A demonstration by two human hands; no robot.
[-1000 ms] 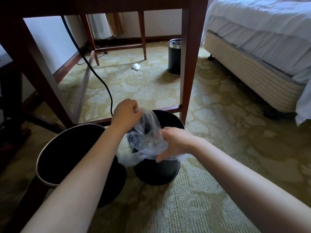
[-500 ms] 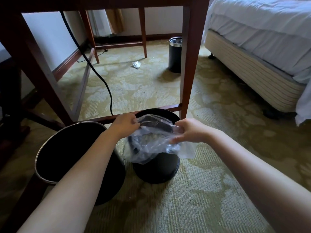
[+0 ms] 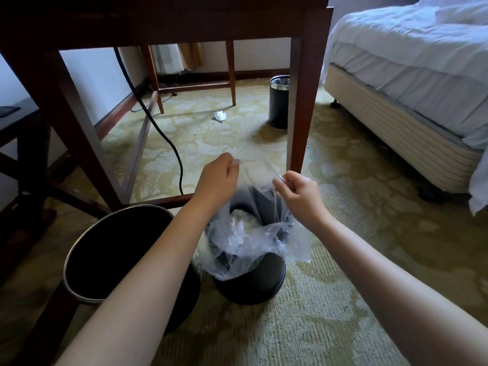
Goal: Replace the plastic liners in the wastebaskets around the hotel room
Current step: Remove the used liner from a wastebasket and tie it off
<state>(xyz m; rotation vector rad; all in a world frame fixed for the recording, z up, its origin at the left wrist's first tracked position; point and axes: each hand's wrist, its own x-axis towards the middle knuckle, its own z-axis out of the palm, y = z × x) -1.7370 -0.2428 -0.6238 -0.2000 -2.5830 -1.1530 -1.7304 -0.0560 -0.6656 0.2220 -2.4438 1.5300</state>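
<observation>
Currently, head view. Change: clear liner (image 3: 248, 241), bunched low between the hands half a second ago, is now lifted and stretched open above the small wastebasket (image 3: 253, 286) beneath them, probably ready for fitting.
- Left hand (image 3: 217, 178): raised, fingers curled, pinching the liner's top edge.
- Right hand (image 3: 299, 192): apart from the left, pinching the opposite edge.
- Larger wastebasket (image 3: 111, 249), under the left forearm: no liner visible.

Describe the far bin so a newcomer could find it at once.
Start at the bed on the right, then move left to the table leg nearest it. Just behind that leg, on the carpet, stands the far bin, black with a shiny rim. Unlike the wide bin and the bagged bin up close, it stands alone, farther off.
</observation>
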